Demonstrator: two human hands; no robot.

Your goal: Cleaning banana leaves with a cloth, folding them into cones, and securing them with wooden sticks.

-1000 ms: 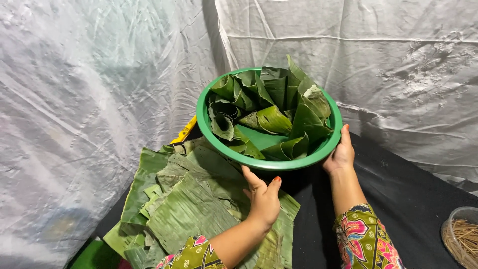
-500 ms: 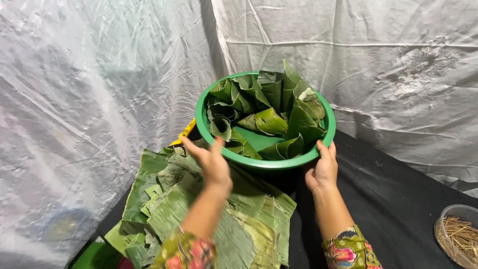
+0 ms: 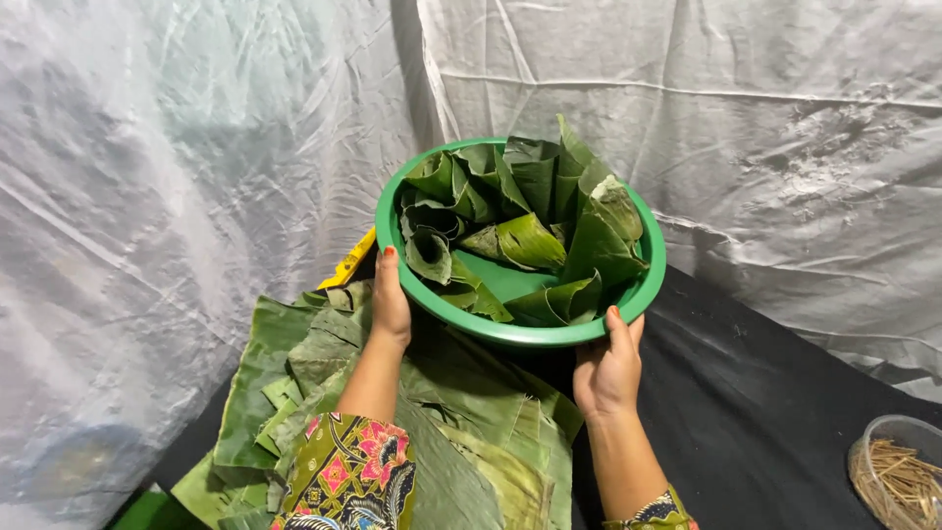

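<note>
Both hands are now gripping the green basin (image 3: 520, 334), which is sitting at twelve o'clock: I'm seeing my left hand (image 3: 390, 304) and right hand (image 3: 608, 368) clasping its rim, fingers pressed together. I'm judging it mid-lift; keeping it level matters for the folded leaf cones (image 3: 520, 236).

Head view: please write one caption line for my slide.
Left hand and right hand grip a green basin of folded leaf cones.

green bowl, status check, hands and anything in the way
Left hand and right hand grip the rim of the green bowl. Folded leaf cones inside. Banana leaves spread underneath; tub of sticks off right.
</note>
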